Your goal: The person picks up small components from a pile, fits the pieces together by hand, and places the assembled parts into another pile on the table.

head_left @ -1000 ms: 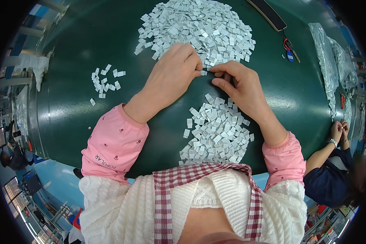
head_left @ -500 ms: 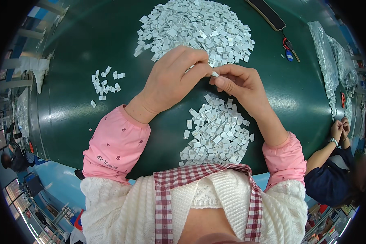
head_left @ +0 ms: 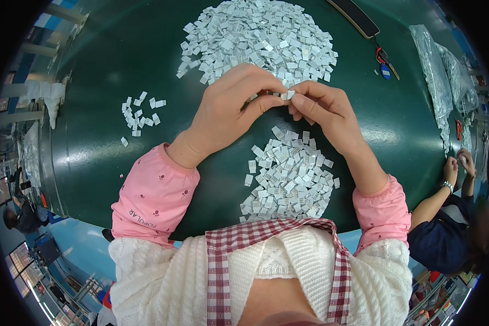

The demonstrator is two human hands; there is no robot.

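Observation:
My left hand and my right hand meet over the green table. Between their fingertips they pinch one small white plastic connector, with slots showing on its face. Just beyond my hands lies a large heap of the same white connectors. Nearer to me, below my right hand, is a smaller heap of connectors. A few loose connectors lie scattered to the left of my left forearm. My curled fingers hide part of the held piece.
At the far right are a dark long-handled tool, keys with a blue tag and clear plastic bags. A co-worker's hands are at the table's right edge. The green tabletop curves toward me.
My hands have drawn slightly apart and turned, so the held connector shows more fully between the fingertips. The co-worker's hands at right have moved apart. The heaps look the same.

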